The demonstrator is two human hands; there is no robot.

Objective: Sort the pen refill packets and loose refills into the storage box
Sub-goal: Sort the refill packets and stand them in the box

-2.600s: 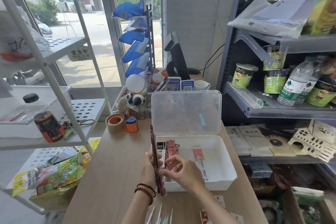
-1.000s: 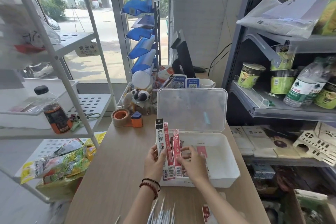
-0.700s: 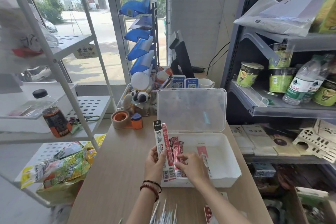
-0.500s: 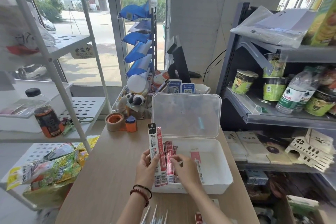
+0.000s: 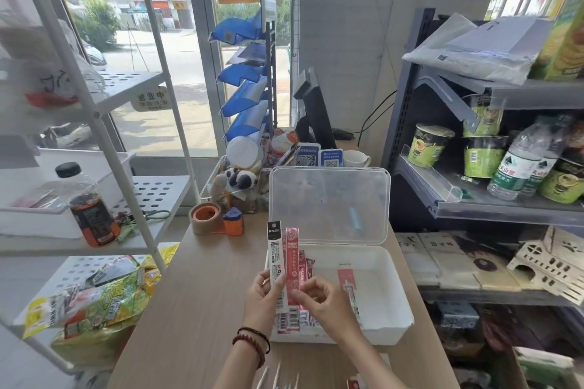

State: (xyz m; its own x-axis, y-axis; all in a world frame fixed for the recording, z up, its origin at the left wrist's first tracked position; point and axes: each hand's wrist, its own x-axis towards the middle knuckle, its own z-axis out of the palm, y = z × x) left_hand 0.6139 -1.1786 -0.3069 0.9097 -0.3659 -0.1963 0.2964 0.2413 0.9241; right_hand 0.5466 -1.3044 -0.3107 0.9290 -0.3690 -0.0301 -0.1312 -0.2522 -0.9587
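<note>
A white storage box (image 5: 392, 265) stands open on the wooden counter, its clear lid (image 5: 330, 204) tipped up behind it. My left hand (image 5: 262, 297) holds a fan of refill packets upright over the box's left edge: a white and black packet (image 5: 275, 249) and red packets (image 5: 292, 262). My right hand (image 5: 319, 301) pinches the lower part of a red packet in that fan. One red and white packet (image 5: 347, 283) lies flat inside the box. Loose refills (image 5: 278, 377) lie on the counter at the bottom edge, between my forearms.
A tape roll (image 5: 205, 218) and an orange sharpener (image 5: 234, 223) sit left of the lid, a clear organiser with a panda toy (image 5: 237, 178) behind them. A white rack with a bottle (image 5: 90, 211) stands left, a grey shelf of cups and bottles (image 5: 493, 208) right.
The packet bundle turned from edge-on to facing me and spread into a fan. My right hand moved from the box's inside to the fan's lower part.
</note>
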